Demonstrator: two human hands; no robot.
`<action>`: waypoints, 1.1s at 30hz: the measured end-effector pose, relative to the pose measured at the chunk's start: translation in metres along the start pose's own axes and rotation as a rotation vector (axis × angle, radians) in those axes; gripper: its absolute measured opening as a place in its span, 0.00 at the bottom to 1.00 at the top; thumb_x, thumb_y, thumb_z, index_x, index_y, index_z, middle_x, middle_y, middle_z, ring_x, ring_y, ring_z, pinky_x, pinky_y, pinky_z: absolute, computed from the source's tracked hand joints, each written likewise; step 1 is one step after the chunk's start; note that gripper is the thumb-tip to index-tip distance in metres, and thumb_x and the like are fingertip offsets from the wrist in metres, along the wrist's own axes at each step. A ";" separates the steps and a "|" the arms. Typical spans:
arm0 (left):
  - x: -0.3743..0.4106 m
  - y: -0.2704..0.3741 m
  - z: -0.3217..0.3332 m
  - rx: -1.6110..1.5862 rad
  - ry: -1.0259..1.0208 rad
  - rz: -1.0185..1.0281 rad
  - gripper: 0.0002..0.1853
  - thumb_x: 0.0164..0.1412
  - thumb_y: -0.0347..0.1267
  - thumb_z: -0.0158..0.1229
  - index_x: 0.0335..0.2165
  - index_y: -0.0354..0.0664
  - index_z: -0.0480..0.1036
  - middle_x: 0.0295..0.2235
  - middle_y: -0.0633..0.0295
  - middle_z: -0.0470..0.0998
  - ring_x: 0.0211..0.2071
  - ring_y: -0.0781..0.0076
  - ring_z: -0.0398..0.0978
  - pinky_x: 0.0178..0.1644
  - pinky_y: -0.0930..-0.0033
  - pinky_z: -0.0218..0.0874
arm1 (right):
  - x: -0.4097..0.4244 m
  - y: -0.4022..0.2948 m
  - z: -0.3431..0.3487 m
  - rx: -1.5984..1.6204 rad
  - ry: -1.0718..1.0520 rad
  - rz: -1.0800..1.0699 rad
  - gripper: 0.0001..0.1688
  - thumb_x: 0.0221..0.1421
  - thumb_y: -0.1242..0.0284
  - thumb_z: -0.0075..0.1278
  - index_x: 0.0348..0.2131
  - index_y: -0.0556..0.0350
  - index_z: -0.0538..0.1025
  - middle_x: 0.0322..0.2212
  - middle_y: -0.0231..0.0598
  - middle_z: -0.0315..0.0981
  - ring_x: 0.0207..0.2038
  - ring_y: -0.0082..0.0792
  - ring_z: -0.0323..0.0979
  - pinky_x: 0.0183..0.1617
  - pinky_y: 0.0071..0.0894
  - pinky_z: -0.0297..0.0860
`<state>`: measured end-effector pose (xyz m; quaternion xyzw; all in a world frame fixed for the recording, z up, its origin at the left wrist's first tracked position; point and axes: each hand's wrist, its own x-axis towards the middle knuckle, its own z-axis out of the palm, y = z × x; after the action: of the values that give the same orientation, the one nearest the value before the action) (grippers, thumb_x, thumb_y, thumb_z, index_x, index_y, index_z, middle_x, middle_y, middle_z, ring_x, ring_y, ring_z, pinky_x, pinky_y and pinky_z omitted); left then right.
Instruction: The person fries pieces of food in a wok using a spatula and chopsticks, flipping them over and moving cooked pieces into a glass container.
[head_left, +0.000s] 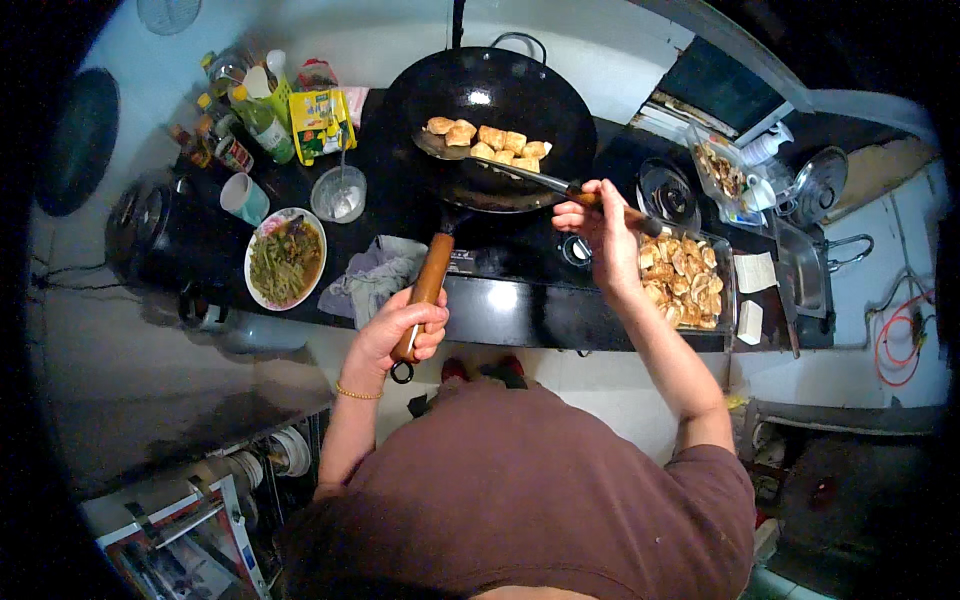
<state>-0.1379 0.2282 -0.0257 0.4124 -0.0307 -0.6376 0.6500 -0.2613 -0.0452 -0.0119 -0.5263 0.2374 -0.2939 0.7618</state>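
Note:
My left hand (401, 330) grips the wooden handle (431, 281) of a large black wok (517, 82) on the stove. In my right hand (606, 232) is a metal spatula (525, 172) with a wooden grip, its blade inside the wok at the left. Golden-brown fried pieces (499, 142), perhaps tofu, lie in the wok, some at or partly on the blade; the exact contact cannot be told. Close to my right wrist stands a clear rectangular container (726, 300) filled with similar browned pieces (679, 277).
Left of the wok are a crumpled cloth (379, 277), a plate of cooked greens (286, 259), a glass bowl (339, 195), a cup (244, 198), bottles (262, 127) and a yellow packet (321, 124). A knife (789, 307), a white block (750, 322) and a sink (802, 262) are at the right.

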 end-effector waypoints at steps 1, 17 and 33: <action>-0.001 0.000 -0.001 -0.003 -0.008 0.003 0.10 0.54 0.25 0.54 0.36 0.42 0.63 0.20 0.68 0.63 0.13 0.85 0.56 0.12 0.80 0.45 | 0.005 0.010 -0.002 0.025 -0.017 -0.050 0.22 0.61 0.55 0.38 0.38 0.56 0.67 0.28 0.51 0.74 0.27 0.36 0.75 0.35 0.31 0.70; -0.002 0.004 0.003 -0.012 -0.066 -0.005 0.10 0.53 0.25 0.52 0.35 0.41 0.62 0.21 0.66 0.63 0.15 0.83 0.58 0.15 0.79 0.48 | 0.056 0.027 0.000 -0.010 -0.042 -0.246 0.15 0.60 0.62 0.41 0.38 0.55 0.69 0.30 0.46 0.74 0.31 0.32 0.75 0.42 0.29 0.69; 0.000 0.004 0.014 -0.105 0.040 -0.037 0.09 0.56 0.23 0.49 0.37 0.39 0.62 0.18 0.67 0.58 0.11 0.85 0.52 0.10 0.82 0.43 | -0.079 -0.062 -0.141 0.040 0.205 -0.366 0.15 0.56 0.64 0.41 0.36 0.57 0.67 0.30 0.53 0.73 0.29 0.36 0.75 0.41 0.31 0.69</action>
<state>-0.1424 0.2209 -0.0145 0.3909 0.0233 -0.6417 0.6594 -0.4248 -0.1004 0.0034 -0.5128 0.2080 -0.4839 0.6780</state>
